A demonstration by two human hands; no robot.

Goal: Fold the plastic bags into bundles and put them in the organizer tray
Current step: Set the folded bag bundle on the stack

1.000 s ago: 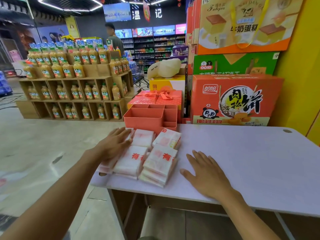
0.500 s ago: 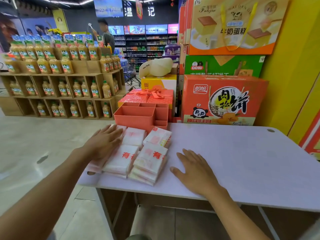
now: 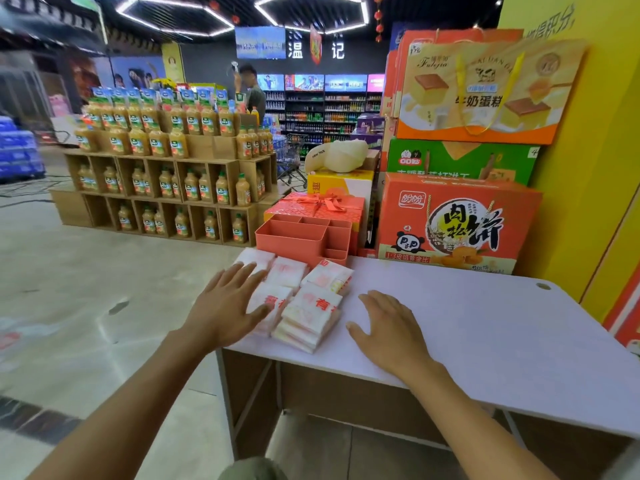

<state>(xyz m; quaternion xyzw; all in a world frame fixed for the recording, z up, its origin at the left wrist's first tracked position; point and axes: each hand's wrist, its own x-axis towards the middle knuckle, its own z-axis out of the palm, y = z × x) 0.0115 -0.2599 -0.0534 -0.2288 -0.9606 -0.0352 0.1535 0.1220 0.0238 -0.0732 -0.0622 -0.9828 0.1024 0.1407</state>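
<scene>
Several stacks of folded white plastic bags point(image 3: 311, 313) with red print lie on the left end of the white table point(image 3: 485, 327). Behind them at the table's back edge stands the empty orange organizer tray point(image 3: 294, 239) with several compartments. My left hand point(image 3: 225, 306) lies flat with straight fingers on the leftmost stack, covering part of it. My right hand point(image 3: 388, 327) rests open, palm down, on the bare tabletop just right of the stacks, holding nothing.
Large snack cartons point(image 3: 450, 223) and a red gift box point(image 3: 318, 206) stand behind the table. A yellow wall point(image 3: 581, 202) runs along the right. To the left is open shop floor with a wooden juice-bottle display point(image 3: 166, 188). A person point(image 3: 252, 95) stands far back.
The camera has tilted up and shifted a little. My left hand has slid slightly back toward me over the left stack; my right hand stays flat on the table.
</scene>
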